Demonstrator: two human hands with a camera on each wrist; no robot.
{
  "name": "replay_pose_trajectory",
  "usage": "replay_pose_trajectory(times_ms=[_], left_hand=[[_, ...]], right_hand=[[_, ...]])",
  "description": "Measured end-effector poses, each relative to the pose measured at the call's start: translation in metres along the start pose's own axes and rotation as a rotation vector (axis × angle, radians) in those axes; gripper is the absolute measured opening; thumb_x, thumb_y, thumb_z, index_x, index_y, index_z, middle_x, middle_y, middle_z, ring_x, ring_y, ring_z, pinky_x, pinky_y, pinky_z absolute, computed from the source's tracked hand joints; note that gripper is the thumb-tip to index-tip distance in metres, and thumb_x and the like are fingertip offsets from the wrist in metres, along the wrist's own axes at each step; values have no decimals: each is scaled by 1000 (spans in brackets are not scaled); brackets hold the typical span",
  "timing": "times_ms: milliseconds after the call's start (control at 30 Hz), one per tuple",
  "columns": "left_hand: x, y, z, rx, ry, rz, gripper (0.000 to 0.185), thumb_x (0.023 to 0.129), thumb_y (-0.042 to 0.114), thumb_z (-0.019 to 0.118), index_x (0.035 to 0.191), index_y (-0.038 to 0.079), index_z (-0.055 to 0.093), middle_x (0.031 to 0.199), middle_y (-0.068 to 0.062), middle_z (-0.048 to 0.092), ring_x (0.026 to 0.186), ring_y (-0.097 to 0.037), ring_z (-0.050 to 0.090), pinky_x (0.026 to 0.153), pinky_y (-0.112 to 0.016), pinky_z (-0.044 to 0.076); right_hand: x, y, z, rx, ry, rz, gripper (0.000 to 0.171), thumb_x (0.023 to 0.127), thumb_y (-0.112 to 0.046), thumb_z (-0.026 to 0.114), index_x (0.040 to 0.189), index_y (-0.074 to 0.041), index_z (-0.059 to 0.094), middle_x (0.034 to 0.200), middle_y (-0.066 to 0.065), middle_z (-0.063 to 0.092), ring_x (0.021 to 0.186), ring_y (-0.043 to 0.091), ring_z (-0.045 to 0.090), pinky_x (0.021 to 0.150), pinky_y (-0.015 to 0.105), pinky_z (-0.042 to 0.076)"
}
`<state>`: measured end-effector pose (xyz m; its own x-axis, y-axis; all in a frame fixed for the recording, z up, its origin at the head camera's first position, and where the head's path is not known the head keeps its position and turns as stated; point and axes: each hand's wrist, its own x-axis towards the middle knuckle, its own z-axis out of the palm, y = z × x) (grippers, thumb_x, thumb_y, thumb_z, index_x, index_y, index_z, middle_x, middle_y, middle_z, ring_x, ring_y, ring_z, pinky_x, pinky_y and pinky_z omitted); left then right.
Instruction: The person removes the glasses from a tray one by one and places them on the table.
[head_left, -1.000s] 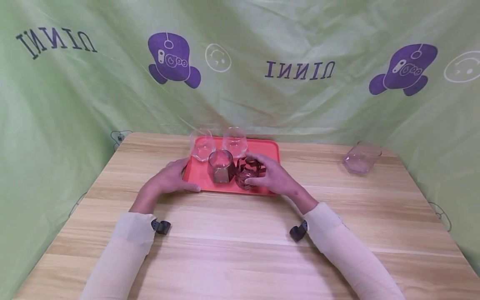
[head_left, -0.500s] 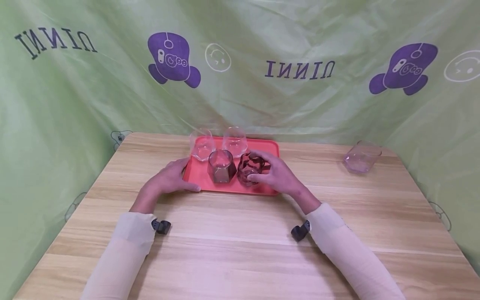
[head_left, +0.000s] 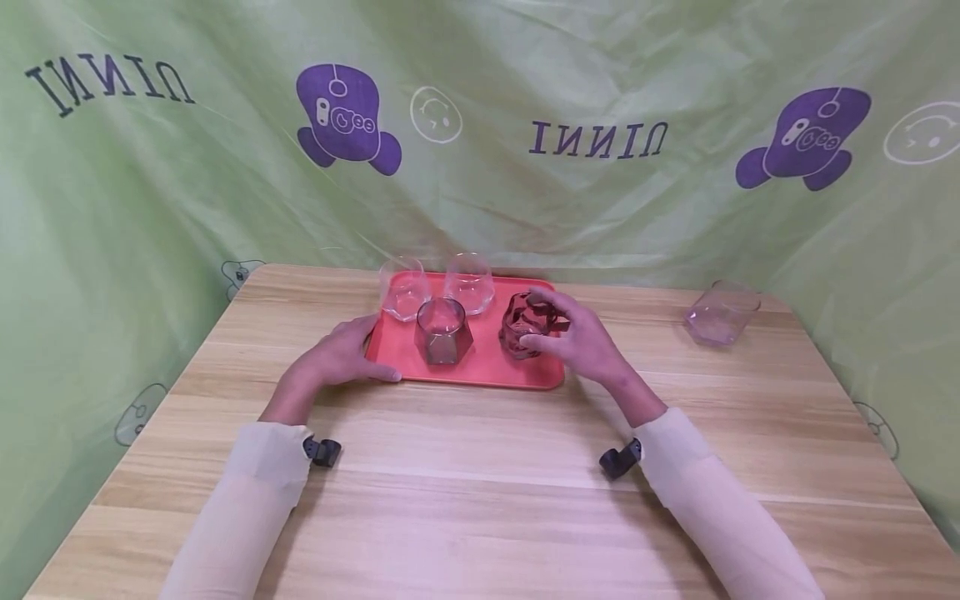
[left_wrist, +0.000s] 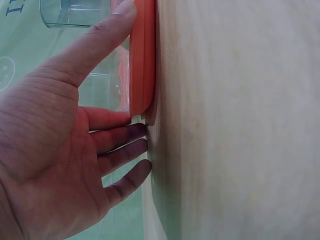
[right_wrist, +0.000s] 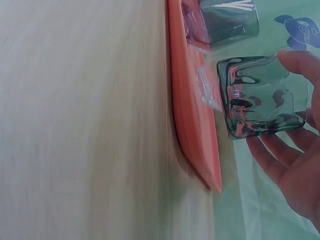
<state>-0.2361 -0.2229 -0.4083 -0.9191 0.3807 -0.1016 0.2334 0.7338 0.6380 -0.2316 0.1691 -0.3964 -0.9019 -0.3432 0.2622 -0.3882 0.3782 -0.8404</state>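
My right hand (head_left: 588, 346) grips a dark tinted drinking glass (head_left: 519, 327) with dimpled sides, thumb on the near side and fingers behind. In the right wrist view this glass (right_wrist: 262, 97) hangs a little above the red tray (right_wrist: 186, 105). My left hand (head_left: 333, 358) rests at the tray's left end. In the left wrist view its thumb (left_wrist: 107, 30) lies along the tray's front edge, and the straight fingers reach past the corner to the table. A dark faceted glass (head_left: 442, 337) stands on the tray, left of the held one.
Two clear glasses (head_left: 405, 298) stand at the tray's back left. A pale purple-tinted glass (head_left: 720, 315) stands apart near the back right of the wooden table (head_left: 450, 500). A green printed cloth (head_left: 480, 200) hangs behind and at both sides.
My right hand has carried the dimpled glass rightward and slightly back, away from the faceted glass, widening the gap between them. The left hand and the tray look unmoved.
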Motion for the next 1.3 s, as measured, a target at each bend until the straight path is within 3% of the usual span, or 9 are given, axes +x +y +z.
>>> replay_pose_trajectory(times_ms=[300, 600, 833, 1133, 1300], left_hand=[[0, -2, 0, 10, 2, 1, 100, 75, 39, 93, 153, 3, 41, 141, -18, 55, 125, -36, 50, 106, -54, 43], [0, -5, 1, 5, 5, 0, 101, 75, 41, 93, 153, 3, 41, 142, -18, 54, 125, -36, 49, 107, -54, 42], [0, -6, 3, 2, 8, 5, 102, 76, 41, 92, 154, 3, 40, 142, -17, 53, 125, -36, 49, 107, -55, 43], [-2, -6, 5, 1, 10, -6, 104, 76, 41, 92, 156, 3, 37, 145, -18, 52, 127, -36, 48, 107, -55, 42], [-1, -5, 4, 5, 12, -10, 106, 76, 43, 91, 157, 3, 36, 146, -18, 50, 129, -37, 47, 108, -56, 42]], right_hand=[[-11, 7, -28, -18, 79, 53, 74, 86, -16, 86, 151, -7, 51, 137, 13, 60, 111, 32, 64, 93, 40, 54], [-23, 25, -61, -79, 173, 98, 75, 87, -18, 85, 152, -5, 49, 139, 16, 58, 115, 38, 61, 87, 18, 51], [-31, 37, -87, -122, 210, 160, 79, 89, -22, 84, 156, -7, 44, 144, 18, 54, 120, 41, 58, 83, 16, 50], [-36, 55, -110, -89, 256, 209, 81, 91, -18, 82, 158, -4, 38, 147, 24, 50, 120, 42, 56, 80, 12, 51], [-35, 63, -121, -94, 267, 250, 83, 92, -24, 81, 159, -5, 36, 148, 23, 49, 124, 41, 54, 79, 12, 50]])
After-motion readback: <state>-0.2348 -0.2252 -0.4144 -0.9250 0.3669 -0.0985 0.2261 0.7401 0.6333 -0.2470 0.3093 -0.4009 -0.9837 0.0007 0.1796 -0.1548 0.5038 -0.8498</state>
